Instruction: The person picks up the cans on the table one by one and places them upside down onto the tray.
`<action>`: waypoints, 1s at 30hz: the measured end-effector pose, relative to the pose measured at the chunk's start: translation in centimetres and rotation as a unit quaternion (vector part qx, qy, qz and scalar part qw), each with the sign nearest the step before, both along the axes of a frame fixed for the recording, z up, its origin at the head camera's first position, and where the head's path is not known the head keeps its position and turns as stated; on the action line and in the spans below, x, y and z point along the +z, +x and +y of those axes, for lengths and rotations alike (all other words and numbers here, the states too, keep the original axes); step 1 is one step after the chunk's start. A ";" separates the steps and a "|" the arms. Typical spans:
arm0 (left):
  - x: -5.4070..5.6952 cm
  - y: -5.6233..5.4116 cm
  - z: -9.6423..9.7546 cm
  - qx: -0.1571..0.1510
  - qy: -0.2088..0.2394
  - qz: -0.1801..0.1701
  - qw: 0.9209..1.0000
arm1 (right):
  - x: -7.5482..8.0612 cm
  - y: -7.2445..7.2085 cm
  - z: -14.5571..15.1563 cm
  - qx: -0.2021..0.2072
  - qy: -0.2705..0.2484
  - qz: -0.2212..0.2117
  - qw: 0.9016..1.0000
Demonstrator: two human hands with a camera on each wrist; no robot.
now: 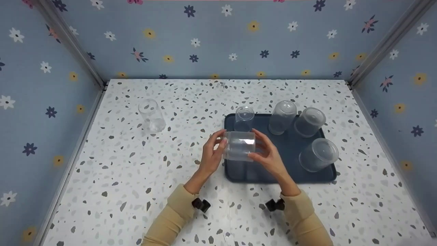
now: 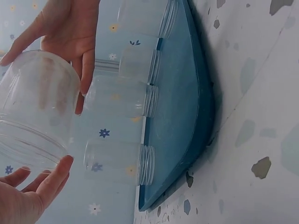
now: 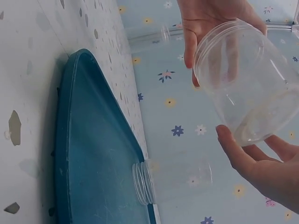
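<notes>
Both hands hold a clear plastic jar (image 1: 240,146) on its side above the near left part of a dark blue tray (image 1: 273,176). My left hand (image 1: 212,153) grips the threaded mouth end, fingers and thumb around the rim. At the base end, my right hand (image 1: 269,155) holds the jar between thumb and fingers. In the right wrist view the jar (image 3: 247,79) looks see-through, with nothing visible inside. Just beyond the hands, a slim clear jar (image 1: 244,118) stands mouth down on the tray.
More clear jars stand mouth down on the tray: a tall one (image 1: 282,118), a wide one (image 1: 310,122) at the back right and another (image 1: 319,154) at the right edge. A clear jar (image 1: 152,116) stands mouth up on the speckled table at left. Flower-patterned walls (image 1: 218,37) enclose the table.
</notes>
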State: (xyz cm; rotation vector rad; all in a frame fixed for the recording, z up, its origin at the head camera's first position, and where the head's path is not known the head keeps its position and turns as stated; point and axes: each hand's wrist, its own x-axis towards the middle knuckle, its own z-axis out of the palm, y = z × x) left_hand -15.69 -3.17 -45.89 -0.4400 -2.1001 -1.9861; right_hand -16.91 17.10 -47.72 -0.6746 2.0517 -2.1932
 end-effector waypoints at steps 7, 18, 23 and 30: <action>-0.2 -0.2 -0.1 -0.026 0.007 0.014 1.000 | 0.3 0.2 -0.1 -0.028 0.011 0.021 0.999; 0.0 -0.4 -1.3 0.034 -0.037 0.043 0.998 | 2.0 0.6 0.8 -0.052 0.065 0.003 0.997; 0.1 -0.6 -2.2 0.073 -0.058 0.046 0.995 | 3.2 1.1 1.3 -0.069 0.114 0.006 0.991; 0.0 -1.0 -3.4 0.114 -0.080 0.068 0.988 | 4.2 1.4 2.1 -0.094 0.188 0.023 0.977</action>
